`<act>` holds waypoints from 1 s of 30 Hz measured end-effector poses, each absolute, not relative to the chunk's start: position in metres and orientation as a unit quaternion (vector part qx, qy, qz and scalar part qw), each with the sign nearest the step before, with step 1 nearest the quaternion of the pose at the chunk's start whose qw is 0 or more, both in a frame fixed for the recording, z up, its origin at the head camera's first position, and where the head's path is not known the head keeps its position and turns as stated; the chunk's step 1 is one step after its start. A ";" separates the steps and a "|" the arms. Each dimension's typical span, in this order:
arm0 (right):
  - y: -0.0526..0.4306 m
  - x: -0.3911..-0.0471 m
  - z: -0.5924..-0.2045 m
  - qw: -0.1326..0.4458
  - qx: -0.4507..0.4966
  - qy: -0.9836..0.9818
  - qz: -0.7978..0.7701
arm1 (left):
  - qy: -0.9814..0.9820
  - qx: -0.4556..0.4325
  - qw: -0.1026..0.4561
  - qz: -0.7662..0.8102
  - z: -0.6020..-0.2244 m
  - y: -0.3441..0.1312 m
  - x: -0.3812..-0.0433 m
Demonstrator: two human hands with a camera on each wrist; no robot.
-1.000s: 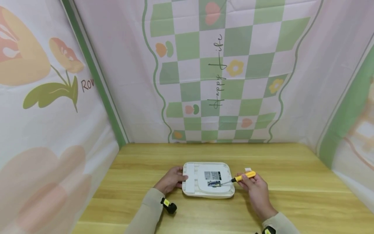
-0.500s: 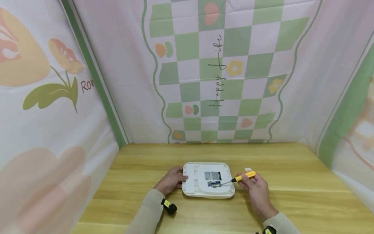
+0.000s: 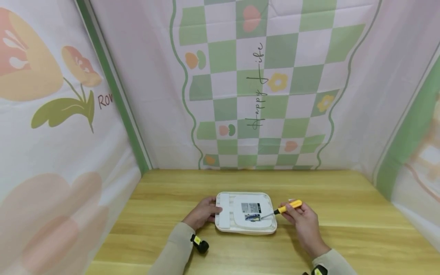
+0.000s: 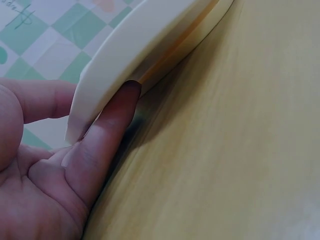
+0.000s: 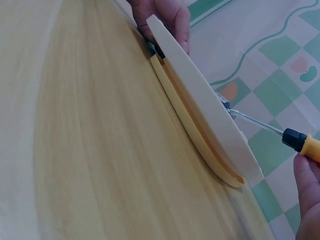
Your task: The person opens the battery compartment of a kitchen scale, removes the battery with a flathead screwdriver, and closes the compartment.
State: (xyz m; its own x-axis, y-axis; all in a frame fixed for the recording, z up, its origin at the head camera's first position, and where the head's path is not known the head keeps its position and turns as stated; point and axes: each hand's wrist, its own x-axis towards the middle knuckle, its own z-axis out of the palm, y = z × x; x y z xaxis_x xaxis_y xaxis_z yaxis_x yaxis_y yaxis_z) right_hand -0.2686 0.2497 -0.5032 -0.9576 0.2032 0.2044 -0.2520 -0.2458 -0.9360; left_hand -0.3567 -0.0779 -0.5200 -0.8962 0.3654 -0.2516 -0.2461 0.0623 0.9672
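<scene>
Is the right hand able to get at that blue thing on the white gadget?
Probably yes: the right hand holds a screwdriver, its tip at or near the blue thing, and no cover seems in the way.

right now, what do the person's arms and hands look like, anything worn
The left hand and right hand wear no gloves. Long beige sleeves cover the arms. Each wrist has a black device with a yellow patch; the right one is partly cut off.
</scene>
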 end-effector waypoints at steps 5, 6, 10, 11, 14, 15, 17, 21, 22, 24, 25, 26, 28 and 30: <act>0.251 -0.269 -0.499 0.125 0.033 -0.594 0.794 | 0.698 0.041 0.222 0.679 -0.520 -0.081 -0.357; 0.251 -0.270 -0.498 0.120 0.035 -0.593 0.795 | 0.701 0.043 0.220 0.677 -0.521 -0.082 -0.357; 0.254 -0.272 -0.494 0.103 0.040 -0.604 0.789 | 0.703 0.043 0.219 0.676 -0.521 -0.083 -0.357; 0.255 -0.272 -0.493 0.100 0.041 -0.609 0.785 | 0.703 0.043 0.219 0.676 -0.521 -0.083 -0.357; 0.258 -0.275 -0.491 0.095 0.043 -0.623 0.776 | 0.703 0.048 0.218 0.675 -0.521 -0.082 -0.356; 0.259 -0.276 -0.490 0.093 0.045 -0.625 0.774 | 0.702 0.049 0.219 0.676 -0.521 -0.081 -0.356; 0.262 -0.278 -0.490 0.092 0.047 -0.627 0.772 | 0.704 0.053 0.218 0.674 -0.521 -0.081 -0.356; 0.266 -0.281 -0.489 0.085 0.045 -0.631 0.770 | 0.700 0.052 0.219 0.678 -0.521 -0.080 -0.355; 0.267 -0.281 -0.488 0.084 0.043 -0.631 0.770 | 0.700 0.054 0.218 0.678 -0.521 -0.080 -0.354; 0.269 -0.281 -0.487 0.082 0.040 -0.634 0.768 | 0.699 0.055 0.219 0.679 -0.521 -0.080 -0.354; 0.269 -0.282 -0.486 0.081 0.039 -0.636 0.766 | 0.700 0.058 0.218 0.678 -0.520 -0.079 -0.353; 0.270 -0.282 -0.485 0.081 0.039 -0.636 0.766 | 0.700 0.059 0.219 0.677 -0.520 -0.079 -0.353; 0.271 -0.283 -0.483 0.080 0.041 -0.635 0.767 | 0.701 0.060 0.219 0.676 -0.520 -0.079 -0.353; 0.271 -0.284 -0.482 0.077 0.043 -0.636 0.766 | 0.702 0.059 0.218 0.675 -0.520 -0.080 -0.353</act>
State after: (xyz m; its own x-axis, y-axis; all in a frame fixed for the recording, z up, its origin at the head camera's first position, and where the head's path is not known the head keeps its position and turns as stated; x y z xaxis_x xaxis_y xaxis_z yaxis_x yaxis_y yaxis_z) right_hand -0.2838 0.2709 -0.4817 -0.9846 0.0629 0.1632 -0.1720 -0.1782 -0.9688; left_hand -0.3529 -0.0796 -0.5197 -0.8977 0.3772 -0.2279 -0.2128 0.0817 0.9737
